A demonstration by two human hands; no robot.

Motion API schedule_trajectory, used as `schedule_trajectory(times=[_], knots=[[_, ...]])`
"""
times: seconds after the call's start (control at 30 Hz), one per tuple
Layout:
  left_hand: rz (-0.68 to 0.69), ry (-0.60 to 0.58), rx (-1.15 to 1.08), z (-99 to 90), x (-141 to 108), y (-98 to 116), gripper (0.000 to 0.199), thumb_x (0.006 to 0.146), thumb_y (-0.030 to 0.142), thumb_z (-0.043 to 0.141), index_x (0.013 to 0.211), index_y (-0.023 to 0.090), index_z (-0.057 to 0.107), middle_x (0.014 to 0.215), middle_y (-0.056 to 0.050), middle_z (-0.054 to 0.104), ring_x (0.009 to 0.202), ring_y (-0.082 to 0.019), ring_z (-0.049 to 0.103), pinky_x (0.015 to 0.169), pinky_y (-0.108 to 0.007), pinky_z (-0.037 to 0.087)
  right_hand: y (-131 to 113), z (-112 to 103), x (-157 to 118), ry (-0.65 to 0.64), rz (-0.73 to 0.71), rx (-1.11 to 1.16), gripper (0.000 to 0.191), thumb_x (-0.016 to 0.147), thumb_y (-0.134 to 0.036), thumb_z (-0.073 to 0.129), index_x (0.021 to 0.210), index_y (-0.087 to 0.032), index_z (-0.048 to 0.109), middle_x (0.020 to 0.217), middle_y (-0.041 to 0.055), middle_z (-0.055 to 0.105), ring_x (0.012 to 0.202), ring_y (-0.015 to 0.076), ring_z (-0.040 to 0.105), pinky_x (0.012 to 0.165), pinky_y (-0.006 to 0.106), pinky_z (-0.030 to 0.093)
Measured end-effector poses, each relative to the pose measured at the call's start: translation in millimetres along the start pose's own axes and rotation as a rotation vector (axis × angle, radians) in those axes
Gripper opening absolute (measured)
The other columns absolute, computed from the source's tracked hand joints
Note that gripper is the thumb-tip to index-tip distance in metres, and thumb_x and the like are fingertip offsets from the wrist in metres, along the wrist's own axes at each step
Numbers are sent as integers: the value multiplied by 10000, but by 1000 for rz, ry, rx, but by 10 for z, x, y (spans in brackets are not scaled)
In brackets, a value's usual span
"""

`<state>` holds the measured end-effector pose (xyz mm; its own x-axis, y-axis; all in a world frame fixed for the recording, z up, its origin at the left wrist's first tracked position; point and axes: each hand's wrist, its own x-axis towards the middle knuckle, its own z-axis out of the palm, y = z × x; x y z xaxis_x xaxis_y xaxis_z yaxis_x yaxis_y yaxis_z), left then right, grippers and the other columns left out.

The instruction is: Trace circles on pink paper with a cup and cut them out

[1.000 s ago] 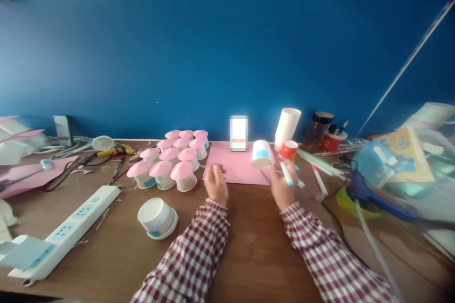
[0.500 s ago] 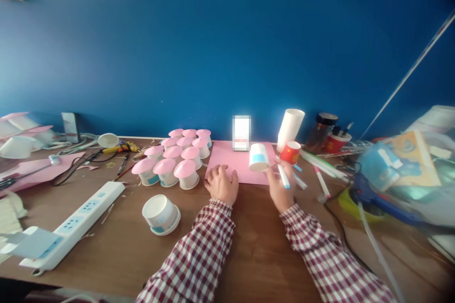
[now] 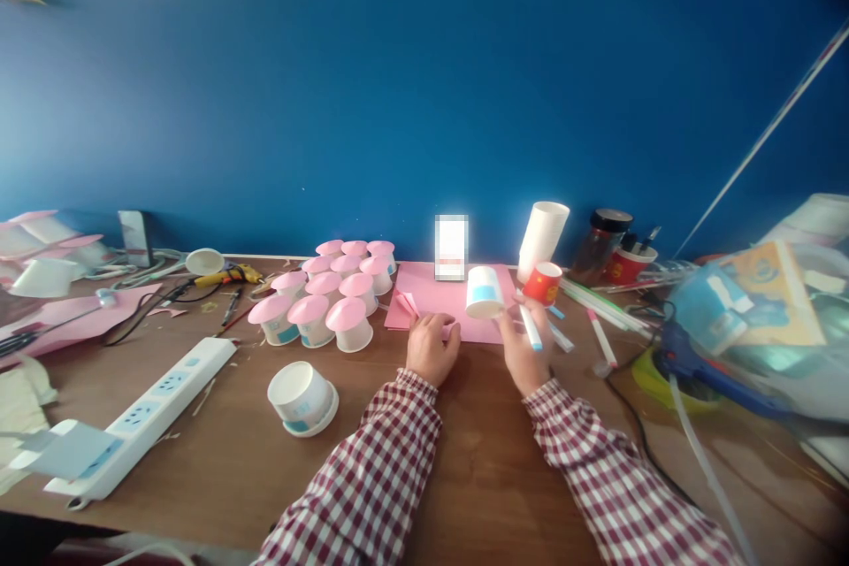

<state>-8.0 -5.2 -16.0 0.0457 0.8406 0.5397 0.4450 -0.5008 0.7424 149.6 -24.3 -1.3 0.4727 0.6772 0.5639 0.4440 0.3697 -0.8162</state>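
My left hand (image 3: 432, 349) is closed at the front left of a stack of pink paper (image 3: 468, 327), its fingers drawn together at the edge. Beside the fingertips the left part of the top sheet (image 3: 406, 304) is bent up. In my right hand (image 3: 527, 361) is a white marker with a blue end (image 3: 531, 329), sticking up between the fingers. A white paper cup with a blue patch (image 3: 484, 294) is upside down and slightly tilted over the paper, next to my right fingertips; whether they grip its rim I cannot tell.
Several cups with pink paper tops (image 3: 346, 316) stand left of the paper. Nearer are an upturned cup (image 3: 302, 393) and a power strip (image 3: 149, 416). At right are stacked white cups (image 3: 542, 239), a red cup (image 3: 543, 283), a dark jar (image 3: 602, 243) and a blue glue gun (image 3: 703, 376).
My left hand has moved right and its spread fingers have closed, and the paper's left part now bends up. My right hand, marker and cup stay about where they were.
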Motion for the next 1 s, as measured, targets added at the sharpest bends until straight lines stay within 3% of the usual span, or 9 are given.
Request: schedule_trajectory(times=[0.23,0.67,1.0], knots=[[107,-46,130,22,-15,20,138,808,298,543,799,222,658,750,-55,645,743,-219,573,1031,-500,234,-1,-2,0,3,-19,-10,289,791,-272,598,1058,-168,567,814,35,593,672,164,592,593,304,536],[24,-28,-89,-1,-3,72,65,737,289,622,725,241,665,695,-38,615,721,-215,550,1067,-496,176,8,8,-9,-14,-8,9,301,791,-310,594,1056,-172,562,801,37,587,658,166,585,588,316,540],[87,-49,2,-16,-6,91,97,775,275,579,739,241,663,713,-44,626,741,-216,557,1076,-494,170,-3,0,-4,-29,-12,-3,315,794,-283,595,1090,-177,566,770,22,577,645,165,583,563,302,526]])
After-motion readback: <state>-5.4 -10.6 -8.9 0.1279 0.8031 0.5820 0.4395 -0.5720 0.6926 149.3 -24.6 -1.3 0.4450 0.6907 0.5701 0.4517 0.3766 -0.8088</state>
